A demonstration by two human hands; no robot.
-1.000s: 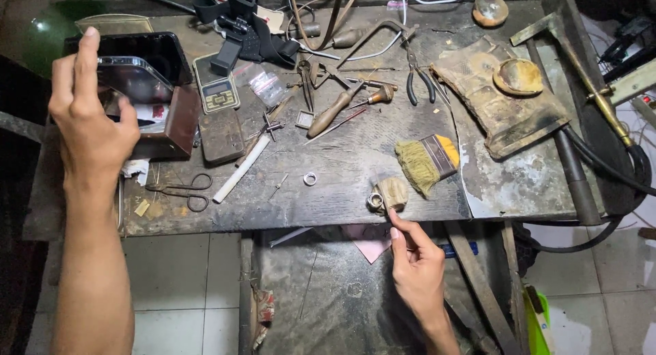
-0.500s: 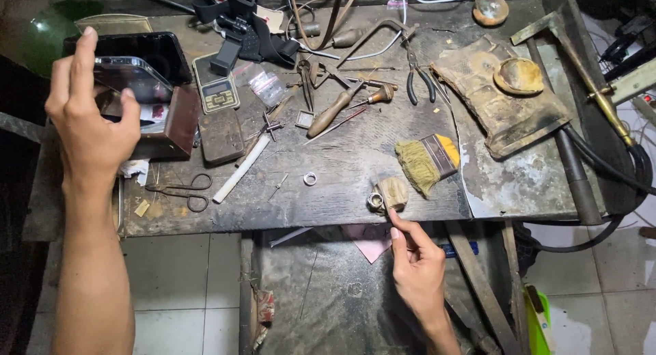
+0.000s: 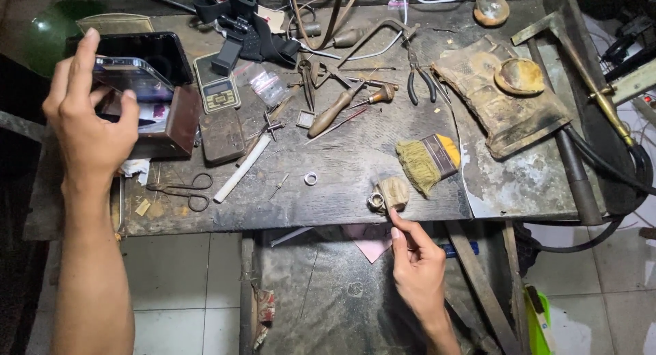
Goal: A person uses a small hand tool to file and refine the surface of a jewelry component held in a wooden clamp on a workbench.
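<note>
My left hand [image 3: 89, 119] is raised at the left of the workbench and grips a phone in a clear case [image 3: 133, 75], above a brown box [image 3: 183, 123]. My right hand [image 3: 418, 266] is below the bench's front edge with its fingers curled. Its index fingertip touches the underside of a small wooden block [image 3: 395, 191], which has a metal ring [image 3: 376, 202] beside it. I cannot see anything pinched between the right hand's fingers. A loose small ring [image 3: 311, 179] lies left of the block.
On the dark bench [image 3: 342, 150] lie a yellow-handled brush [image 3: 429, 162], scissors [image 3: 181, 189], a white stick [image 3: 242, 167], a pocket scale [image 3: 215, 90], pliers [image 3: 417, 80], wooden-handled tools [image 3: 335, 109] and a worn leather pad [image 3: 502, 99]. Cables and a hose hang at the right.
My left hand has shifted slightly with the phone. The right hand stays at the wooden block.
</note>
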